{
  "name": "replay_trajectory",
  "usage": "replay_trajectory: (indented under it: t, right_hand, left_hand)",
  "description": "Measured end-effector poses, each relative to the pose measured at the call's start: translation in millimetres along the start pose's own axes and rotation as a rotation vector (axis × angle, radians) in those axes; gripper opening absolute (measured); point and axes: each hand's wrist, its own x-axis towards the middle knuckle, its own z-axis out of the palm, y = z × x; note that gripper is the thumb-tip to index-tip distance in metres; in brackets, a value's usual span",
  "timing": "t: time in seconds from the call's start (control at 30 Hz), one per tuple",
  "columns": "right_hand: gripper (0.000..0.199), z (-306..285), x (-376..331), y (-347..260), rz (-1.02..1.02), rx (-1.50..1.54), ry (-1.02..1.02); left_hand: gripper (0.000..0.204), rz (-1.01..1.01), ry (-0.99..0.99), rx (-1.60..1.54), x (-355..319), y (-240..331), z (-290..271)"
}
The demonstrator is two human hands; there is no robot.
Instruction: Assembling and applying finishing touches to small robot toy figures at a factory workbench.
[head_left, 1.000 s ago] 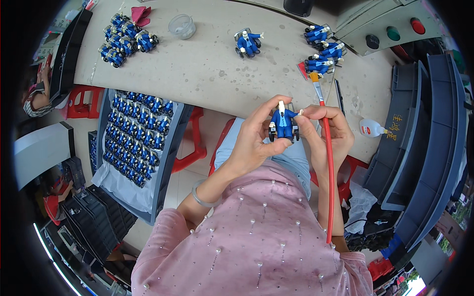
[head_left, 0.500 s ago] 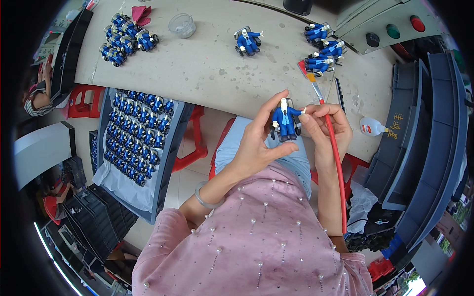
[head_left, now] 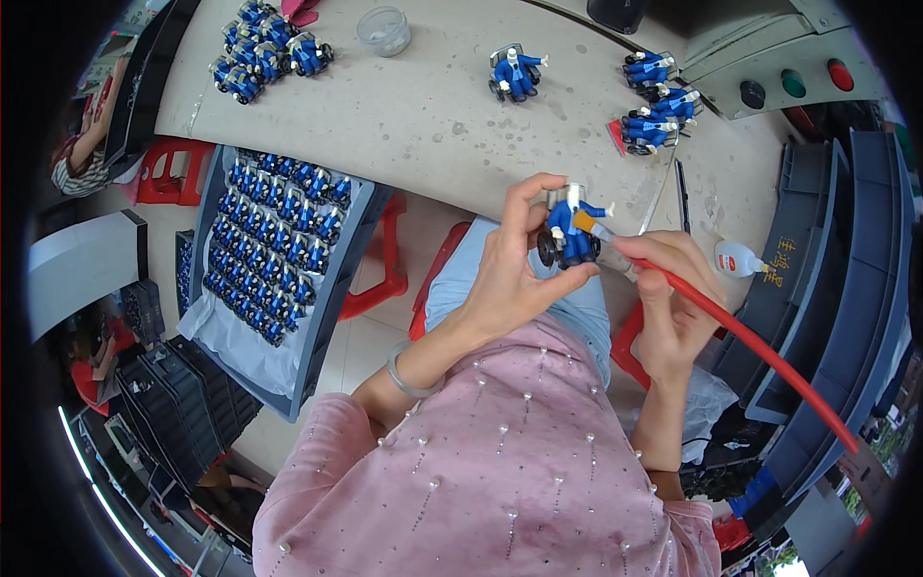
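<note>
Between the thumb and fingers of my left hand [head_left: 502, 277] is a small figurine [head_left: 574, 252], blue-suited and seated in a black-wheeled chair, held upright just past the table's near edge. My right hand [head_left: 681, 306] grips a paintbrush [head_left: 760, 348] by its long red handle. The brush's tan bristles lie against the figurine's chest, partly covering it. Ahead on the table stands a single similar figurine [head_left: 517, 77]. More of them form a cluster [head_left: 659, 120] at the right and another cluster [head_left: 261, 56] at the far left.
A grey tray [head_left: 338, 260] lined with white sheet holds rows of figurines at left. On the table [head_left: 433, 135] are a clear plastic cup [head_left: 383, 37], a red cloth [head_left: 300, 12] and a black pen [head_left: 683, 197]. A white bottle [head_left: 735, 258] and grey crates [head_left: 846, 298] stand right.
My right hand has drawn back from the figurine's arm and swung the brush round, bringing its bristles onto the figurine's chest. My left hand keeps its hold. The whole view has shifted slightly.
</note>
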Motion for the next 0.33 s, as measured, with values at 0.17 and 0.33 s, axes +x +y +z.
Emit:
replay_trajectory:
  t: [0.17, 0.33]
  right_hand:
    - [0.025, 1, 9, -5, 0.021, -0.032, -0.095]
    - [0.021, -13, 7, 9, 0.225, 0.101, -0.183]
  left_hand:
    - [0.080, -0.077, -0.110, 0.064, 3, 8, -10]
    - [0.084, 0.122, -0.170, 0.393, 8, 10, -13]
